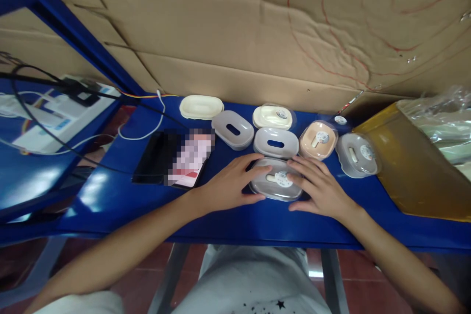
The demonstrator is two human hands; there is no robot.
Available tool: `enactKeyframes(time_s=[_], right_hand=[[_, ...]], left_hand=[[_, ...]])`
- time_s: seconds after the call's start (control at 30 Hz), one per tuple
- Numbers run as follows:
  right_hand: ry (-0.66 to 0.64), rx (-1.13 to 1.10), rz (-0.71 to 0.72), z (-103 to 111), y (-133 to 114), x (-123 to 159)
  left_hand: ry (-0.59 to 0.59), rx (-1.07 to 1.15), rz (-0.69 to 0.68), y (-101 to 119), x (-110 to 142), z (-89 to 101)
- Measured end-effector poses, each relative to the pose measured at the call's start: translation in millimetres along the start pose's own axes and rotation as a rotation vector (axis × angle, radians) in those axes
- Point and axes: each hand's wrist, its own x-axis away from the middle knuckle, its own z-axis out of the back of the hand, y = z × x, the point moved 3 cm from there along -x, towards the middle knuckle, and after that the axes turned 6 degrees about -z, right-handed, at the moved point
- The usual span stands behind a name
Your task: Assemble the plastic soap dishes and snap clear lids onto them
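Grey lidded box between two spread hands, close-packed neighbours behind

Item one: grey box with clear lid [265,189], low on the blue surface [110,211], near the front edge. White sticker [283,179] on the lid, beside a small pale handle-like piece.

Hands: apart, one to each side of the box. Left hand [235,184] and right hand [326,191] with fingers spread, fingertips at lid and rim. Firm grip or light touch: impossible to tell.

Likely faults, by judgement:
- Lid skewed or half seated, from uneven pressure between the two sides.
- Box skidding on the glossy top, from a one-sided push.
- Sticker creased or lifted, from right fingertips so close to it.
- Slotted grey piece [289,138] nudged, from its place just behind the box and the fingers.

Also present: second slotted grey piece [243,130]; open cream piece [201,106]; cream box [262,117]; peach box [307,144]; second grey lidded box [349,162], at the right.

In the way: phone [189,164], near the left forearm; black cable [110,167], trailing towards it; large brown carton [423,176], limiting room at the right; cardboard wall [206,29], closing off the back.
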Motion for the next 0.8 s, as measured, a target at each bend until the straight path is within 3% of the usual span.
enactKeyframes(time_s=[0.13, 0.23, 0.3, 0.47, 0.6, 0.8], right_hand=[[-0.027, 0.017, -0.068, 28, 9, -31], [-0.041, -0.01, -0.18, 40, 37, -72], [-0.066, -0.029, -0.238, 37, 65, -100], [-0.329, -0.07, -0.318, 6, 136, -151], [-0.431, -0.126, -0.305, -11, 153, -161], [-0.386, -0.1, -0.291, -13, 148, -153]], left_hand=[[-0.009, 0.002, -0.01, 1, -3, 3.2], [-0.022, -0.012, 0.012, 3, -4, 4.8], [-0.038, -0.022, 0.028, 4, -5, 5.1], [-0.076, -0.034, 0.062, 7, -5, 4.7], [-0.11, -0.021, 0.071, 7, -5, 3.9], [-0.111, -0.037, 0.05, 9, -6, 2.7]])
